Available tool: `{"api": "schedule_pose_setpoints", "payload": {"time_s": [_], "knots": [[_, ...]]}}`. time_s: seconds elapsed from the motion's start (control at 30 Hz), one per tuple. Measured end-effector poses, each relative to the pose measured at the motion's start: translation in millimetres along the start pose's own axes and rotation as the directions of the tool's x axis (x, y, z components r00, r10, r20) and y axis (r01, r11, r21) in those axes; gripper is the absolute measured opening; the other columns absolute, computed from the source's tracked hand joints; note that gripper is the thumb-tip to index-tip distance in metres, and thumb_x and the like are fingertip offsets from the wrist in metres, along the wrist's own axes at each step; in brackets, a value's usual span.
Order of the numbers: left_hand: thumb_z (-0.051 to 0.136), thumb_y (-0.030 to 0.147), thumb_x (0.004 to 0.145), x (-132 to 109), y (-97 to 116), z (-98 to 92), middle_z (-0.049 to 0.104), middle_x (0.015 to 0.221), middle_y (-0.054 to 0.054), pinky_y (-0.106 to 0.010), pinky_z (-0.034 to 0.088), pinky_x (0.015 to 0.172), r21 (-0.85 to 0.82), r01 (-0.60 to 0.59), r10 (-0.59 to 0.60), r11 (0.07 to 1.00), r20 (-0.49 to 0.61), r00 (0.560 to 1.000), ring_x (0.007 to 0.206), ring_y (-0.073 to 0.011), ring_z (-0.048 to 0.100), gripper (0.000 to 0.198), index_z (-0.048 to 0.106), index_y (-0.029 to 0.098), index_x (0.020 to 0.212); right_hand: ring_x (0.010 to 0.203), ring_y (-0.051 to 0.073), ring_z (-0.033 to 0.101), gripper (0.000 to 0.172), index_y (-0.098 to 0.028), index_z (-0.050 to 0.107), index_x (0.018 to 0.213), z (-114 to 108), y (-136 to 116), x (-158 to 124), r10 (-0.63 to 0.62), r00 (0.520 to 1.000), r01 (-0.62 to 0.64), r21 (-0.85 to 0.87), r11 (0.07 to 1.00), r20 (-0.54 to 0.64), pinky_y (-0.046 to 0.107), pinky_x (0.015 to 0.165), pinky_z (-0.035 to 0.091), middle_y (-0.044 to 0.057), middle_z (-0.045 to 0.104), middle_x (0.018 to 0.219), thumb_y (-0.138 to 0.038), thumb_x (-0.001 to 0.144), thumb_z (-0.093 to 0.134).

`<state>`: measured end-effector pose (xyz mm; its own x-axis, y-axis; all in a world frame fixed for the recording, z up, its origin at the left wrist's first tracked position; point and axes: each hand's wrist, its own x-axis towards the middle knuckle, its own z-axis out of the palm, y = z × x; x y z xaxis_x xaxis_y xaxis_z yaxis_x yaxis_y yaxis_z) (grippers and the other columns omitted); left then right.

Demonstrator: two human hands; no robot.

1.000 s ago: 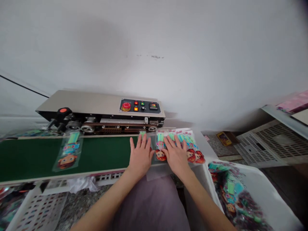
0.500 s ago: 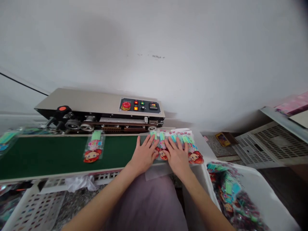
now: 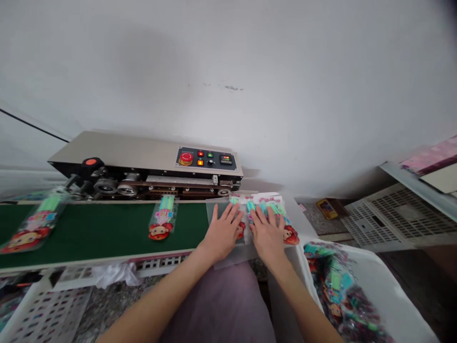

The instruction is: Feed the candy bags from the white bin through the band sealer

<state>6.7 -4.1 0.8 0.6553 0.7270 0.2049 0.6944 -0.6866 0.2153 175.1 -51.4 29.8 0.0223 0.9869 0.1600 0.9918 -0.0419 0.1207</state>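
Note:
My left hand (image 3: 222,234) lies palm down, fingers spread, over clear plastic packets (image 3: 241,229) at the right end of the green conveyor belt (image 3: 117,228). My right hand (image 3: 268,234) rests flat beside it, fingers slightly spread, on more overlapping packets (image 3: 291,235). Each packet shows a red-haired cartoon head and green-blue stripes at the top. Parts of the packets are hidden under my fingers. A clear plastic sheet (image 3: 228,259) sits below my left hand. One packet (image 3: 162,217) lies singly on the belt, and another packet (image 3: 32,224) is farther left, tilted.
Behind the belt stands a sealing machine (image 3: 121,148) with a lit control panel (image 3: 206,158). To my right is a white bin (image 3: 396,290) holding many packets. Plastic crates (image 3: 378,216) stand beyond it. A white perforated basket (image 3: 53,309) is under the belt.
The two separate packets on the belt appear farther right. Both my hands have shifted slightly right over the overlapping packets, staying flat.

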Motion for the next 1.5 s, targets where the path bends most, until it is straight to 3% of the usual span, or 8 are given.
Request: {"api": "schedule_pose_setpoints", "payload": {"time_s": [0.23, 0.4, 0.6, 0.77, 0.93, 1.07, 1.27, 1.5], "knots": [[0.029, 0.038, 0.105, -32, -31, -22.5, 0.034, 0.163, -0.010, -0.067, 0.020, 0.118, 0.042, 0.108, -0.109, 0.993, 0.036, 0.993, 0.151, -0.0295, 0.028, 0.050, 0.042, 0.023, 0.151, 0.140, 0.037, 0.041, 0.044, -0.021, 0.057, 0.141, -15, -40, 9, -0.035, 0.999, 0.037, 0.105, 0.994, -0.027, 0.064, 0.115, 0.019, 0.010, 0.055, 0.148, -0.035, 0.102, 0.041], [0.033, 0.035, 0.105, -22, -21, -45.0, 0.042, 0.158, -0.015, -0.068, 0.016, 0.119, 0.060, 0.201, -0.202, 0.978, 0.013, 0.979, 0.148, -0.0330, 0.033, 0.048, 0.051, 0.015, 0.145, 0.143, 0.034, 0.037, 0.045, -0.022, 0.056, 0.142, -23, 2, 4, 0.035, 0.993, -0.032, 0.033, 0.999, -0.116, 0.062, 0.116, 0.019, 0.010, 0.052, 0.151, -0.034, 0.104, 0.035], [0.032, 0.043, 0.105, 14, 15, -20.8, 0.033, 0.162, -0.014, -0.067, 0.020, 0.119, -0.060, 0.033, -0.030, 0.998, 0.047, 0.998, 0.152, -0.0303, 0.027, 0.052, 0.046, 0.018, 0.149, 0.145, 0.036, 0.036, 0.048, -0.023, 0.052, 0.146, -2, 39, 1, 0.140, 0.989, -0.144, -0.093, 0.985, -0.055, 0.062, 0.115, 0.025, 0.009, 0.044, 0.157, -0.037, 0.103, 0.035], [0.031, 0.040, 0.105, 1, 0, -2.0, 0.033, 0.163, -0.012, -0.069, 0.018, 0.118, -0.017, 0.067, -0.067, 0.998, -0.006, 0.998, 0.152, -0.0301, 0.026, 0.051, 0.044, 0.021, 0.150, 0.147, 0.036, 0.033, 0.053, -0.016, 0.050, 0.148, 13, -13, 10, 0.074, 0.996, -0.075, -0.014, 0.997, -0.046, 0.060, 0.116, 0.024, 0.016, 0.041, 0.158, -0.039, 0.101, 0.039], [0.034, 0.037, 0.103, -25, -31, -22.9, 0.036, 0.161, -0.013, -0.069, 0.018, 0.118, 0.058, 0.165, -0.166, 0.985, 0.007, 0.986, 0.150, -0.0322, 0.030, 0.049, 0.048, 0.021, 0.148, 0.143, 0.037, 0.039, 0.059, -0.012, 0.045, 0.150, -3, -57, 23, 0.096, 0.994, -0.101, 0.139, 0.985, 0.043, 0.056, 0.106, 0.039, 0.019, 0.039, 0.158, -0.045, 0.103, 0.034], [0.037, 0.034, 0.103, -23, -21, -39.5, 0.042, 0.157, -0.018, -0.068, 0.017, 0.119, 0.067, 0.252, -0.252, 0.965, -0.008, 0.968, 0.148, -0.0352, 0.034, 0.048, 0.053, 0.014, 0.143, 0.144, 0.033, 0.037, 0.054, -0.021, 0.053, 0.145, -22, -23, 17, 0.100, 0.995, -0.100, 0.156, 0.983, 0.010, 0.054, 0.108, 0.038, 0.010, 0.042, 0.158, -0.046, 0.104, 0.028], [0.036, 0.039, 0.104, 9, 23, -17.7, 0.035, 0.162, -0.014, -0.067, 0.020, 0.119, -0.085, 0.053, -0.052, 0.995, 0.017, 0.999, 0.150, -0.0319, 0.029, 0.050, 0.048, 0.019, 0.148, 0.143, 0.037, 0.037, 0.053, -0.020, 0.052, 0.147, -5, 44, -4, 0.195, 0.980, -0.197, -0.058, 0.979, -0.037, 0.061, 0.111, 0.031, 0.011, 0.042, 0.158, -0.040, 0.104, 0.027], [0.031, 0.040, 0.105, -7, -2, -4.8, 0.029, 0.165, -0.010, -0.070, 0.017, 0.118, -0.026, 0.106, -0.106, 0.994, 0.013, 0.994, 0.153, -0.0298, 0.023, 0.052, 0.042, 0.021, 0.152, 0.149, 0.033, 0.029, 0.053, -0.021, 0.043, 0.152, 12, -5, 1, 0.087, 0.996, -0.087, -0.021, 0.996, 0.000, 0.056, 0.118, 0.026, 0.010, 0.036, 0.161, -0.039, 0.104, 0.032]]}}
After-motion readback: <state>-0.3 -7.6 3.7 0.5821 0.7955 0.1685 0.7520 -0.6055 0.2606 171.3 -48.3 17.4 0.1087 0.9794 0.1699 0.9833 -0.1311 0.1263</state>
